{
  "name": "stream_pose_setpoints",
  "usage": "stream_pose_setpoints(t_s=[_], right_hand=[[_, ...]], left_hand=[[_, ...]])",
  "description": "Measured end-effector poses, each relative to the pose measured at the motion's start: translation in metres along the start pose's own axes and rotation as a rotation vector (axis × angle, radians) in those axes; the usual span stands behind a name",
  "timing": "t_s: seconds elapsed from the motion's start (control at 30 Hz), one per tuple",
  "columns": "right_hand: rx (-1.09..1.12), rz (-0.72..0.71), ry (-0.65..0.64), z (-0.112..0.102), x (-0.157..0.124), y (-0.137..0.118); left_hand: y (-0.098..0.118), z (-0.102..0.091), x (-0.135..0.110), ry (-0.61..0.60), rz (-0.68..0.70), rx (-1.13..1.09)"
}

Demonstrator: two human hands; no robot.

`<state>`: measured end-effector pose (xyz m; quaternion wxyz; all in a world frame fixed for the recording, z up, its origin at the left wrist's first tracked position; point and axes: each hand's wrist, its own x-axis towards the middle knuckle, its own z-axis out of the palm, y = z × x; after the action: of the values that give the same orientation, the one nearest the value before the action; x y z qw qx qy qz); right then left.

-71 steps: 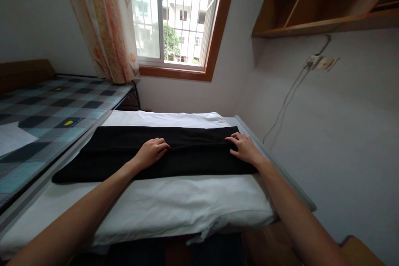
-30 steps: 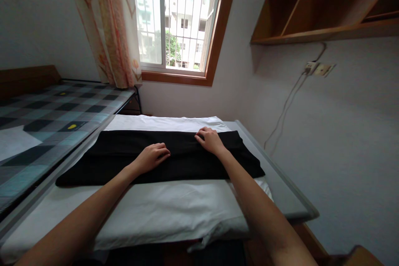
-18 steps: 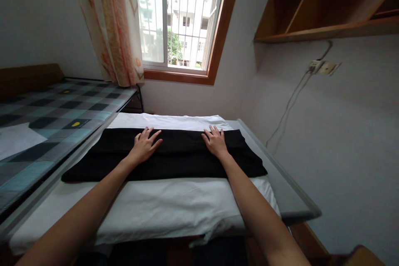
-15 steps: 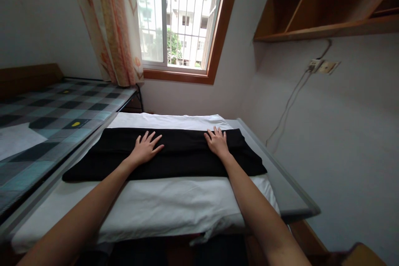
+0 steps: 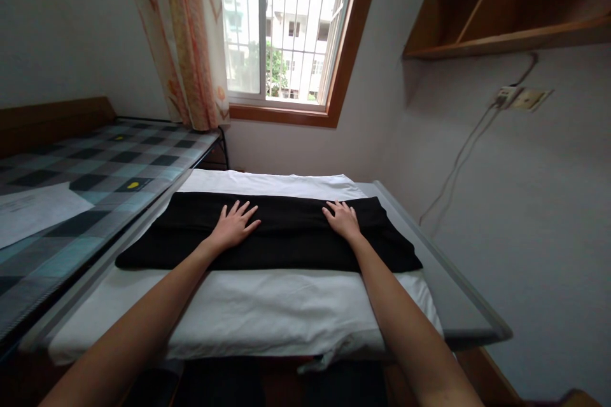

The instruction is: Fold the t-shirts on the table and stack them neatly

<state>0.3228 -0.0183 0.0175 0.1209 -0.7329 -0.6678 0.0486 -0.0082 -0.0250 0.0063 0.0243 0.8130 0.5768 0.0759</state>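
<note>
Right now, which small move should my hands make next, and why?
I would perhaps slide the right hand outward over the black cloth: it and the left hand appear to lie flat there, while the cloth's right end extends beyond them.

This looks like a bedroom: a mattress in blue, grey and black checks [image 5: 143,147], with a brown wooden headboard [image 5: 52,121], lies along the left edge of a flat grey table [image 5: 443,273]. Past the table's far edge, a cream curtain with orange flowers [image 5: 191,44] hangs beside a barred, wood-framed window [image 5: 243,32]; brown wooden shelving [image 5: 506,40] hangs beyond the right edge.
</note>
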Motion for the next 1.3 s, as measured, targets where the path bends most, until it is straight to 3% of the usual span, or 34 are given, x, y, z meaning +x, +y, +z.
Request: stream_pose_setpoints(t_s=[0.13,0.3,0.47,0.57,0.67,0.77,0.93,1.3], right_hand=[[-0.018,-0.007,-0.006,0.001,0.000,-0.001],[-0.065,0.019,0.028,-0.003,-0.003,0.001],[-0.066,0.175,-0.021,-0.008,-0.003,0.010],[-0.049,0.187,-0.044,-0.009,-0.004,0.012],[-0.085,0.163,0.069,-0.009,-0.005,0.009],[-0.118,0.152,0.150,-0.009,-0.006,0.007],[-0.067,0.197,0.002,-0.007,-0.005,0.007],[-0.041,0.201,-0.011,-0.008,-0.003,0.008]], left_hand=[[-0.004,-0.005,0.003,-0.001,-0.030,-0.031],[-0.037,-0.016,0.009,0.088,-0.281,-0.036],[-0.058,-0.015,0.009,0.001,-0.389,-0.012],[-0.049,-0.014,0.006,0.055,-0.364,0.021],[-0.034,-0.013,0.004,0.118,-0.249,0.014],[-0.022,-0.011,0.002,0.056,-0.144,-0.006],[-0.014,-0.010,0.001,-0.042,-0.110,0.014],[-0.018,-0.008,0.002,-0.030,-0.097,0.007]])
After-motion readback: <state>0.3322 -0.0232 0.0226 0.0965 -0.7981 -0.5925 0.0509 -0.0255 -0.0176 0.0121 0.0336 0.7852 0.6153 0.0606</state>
